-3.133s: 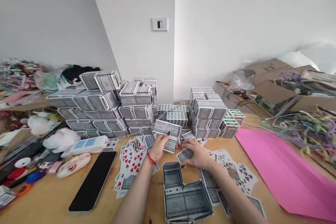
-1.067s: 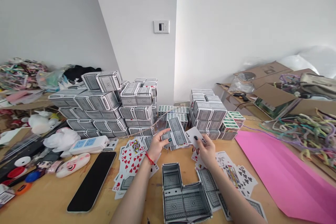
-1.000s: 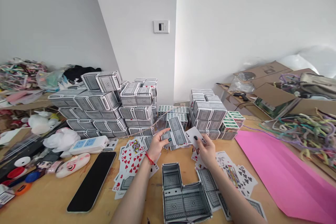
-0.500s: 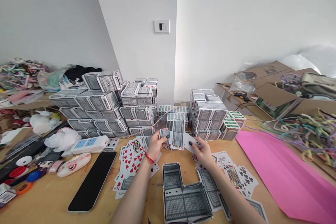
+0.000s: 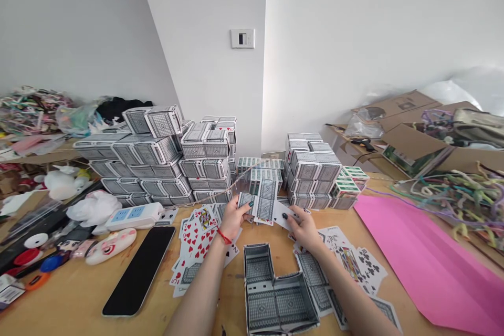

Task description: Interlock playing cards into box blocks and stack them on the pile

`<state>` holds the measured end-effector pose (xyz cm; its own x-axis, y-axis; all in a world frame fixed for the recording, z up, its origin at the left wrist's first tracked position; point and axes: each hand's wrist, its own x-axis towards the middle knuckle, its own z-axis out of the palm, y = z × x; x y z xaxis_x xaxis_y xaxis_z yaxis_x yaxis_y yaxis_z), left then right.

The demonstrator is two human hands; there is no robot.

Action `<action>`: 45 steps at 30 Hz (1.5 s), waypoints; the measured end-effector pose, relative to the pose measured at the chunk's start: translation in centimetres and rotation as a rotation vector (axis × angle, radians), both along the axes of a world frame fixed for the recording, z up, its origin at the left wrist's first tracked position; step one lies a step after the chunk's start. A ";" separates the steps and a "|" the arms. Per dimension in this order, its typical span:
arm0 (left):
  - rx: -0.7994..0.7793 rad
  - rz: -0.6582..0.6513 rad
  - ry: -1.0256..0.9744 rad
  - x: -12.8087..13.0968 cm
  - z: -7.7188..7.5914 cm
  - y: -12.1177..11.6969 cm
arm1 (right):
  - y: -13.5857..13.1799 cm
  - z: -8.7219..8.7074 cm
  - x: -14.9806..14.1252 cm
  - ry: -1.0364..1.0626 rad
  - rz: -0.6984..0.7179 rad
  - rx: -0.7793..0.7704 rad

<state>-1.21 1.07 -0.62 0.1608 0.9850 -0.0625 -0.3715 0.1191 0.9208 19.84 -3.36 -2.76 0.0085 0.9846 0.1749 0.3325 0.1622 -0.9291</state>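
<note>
Both hands meet over the middle of the table around several playing cards. My left hand [image 5: 235, 216], with a red string on its wrist, is closed on patterned-back playing cards [image 5: 266, 200], one upright and one lying sideways. My right hand [image 5: 302, 227] pinches a white-faced playing card [image 5: 282, 214] that touches the right side of the others. Below the hands stands an open L-shaped box made of cards [image 5: 280, 304]. Loose face-up cards [image 5: 197, 236] lie by my left forearm, and more cards [image 5: 354, 262] spread past my right forearm.
Stacks of card-built blocks [image 5: 145, 155] rise at the back left, with another stack [image 5: 313, 168] at the back right. A black phone [image 5: 139, 273] and a white power strip [image 5: 134, 215] lie left. Pink paper [image 5: 429, 262] covers the right side, near cardboard boxes [image 5: 417, 147].
The cards in both hands have shifted slightly left and down. More of the right-hand card's face now shows. The L-shaped box stays in place.
</note>
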 end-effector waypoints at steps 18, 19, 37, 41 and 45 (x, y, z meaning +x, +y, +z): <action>0.013 -0.038 0.022 -0.1 0.4 -0.3 | 0.0 0.0 0.0 0.052 0.070 -0.131; 0.014 -0.039 0.022 -0.1 0.3 -0.3 | 0.0 0.0 0.0 0.052 0.073 -0.137; 0.035 -0.047 0.044 -0.1 -0.1 -0.1 | 0.0 0.9 0.4 -0.128 0.106 -0.042; 0.036 -0.053 0.048 -0.2 -0.2 -0.2 | 0.1 1.1 0.6 -0.181 0.126 -0.027; 0.027 -0.046 0.057 -0.1 -0.1 -0.2 | 0.2 1.3 0.7 -0.233 0.129 -0.022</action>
<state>-1.29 0.84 -0.76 0.2027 0.9781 -0.0463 -0.3127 0.1095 0.9435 20.54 -3.16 -1.50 -0.1552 0.9785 0.1361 0.5155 0.1978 -0.8338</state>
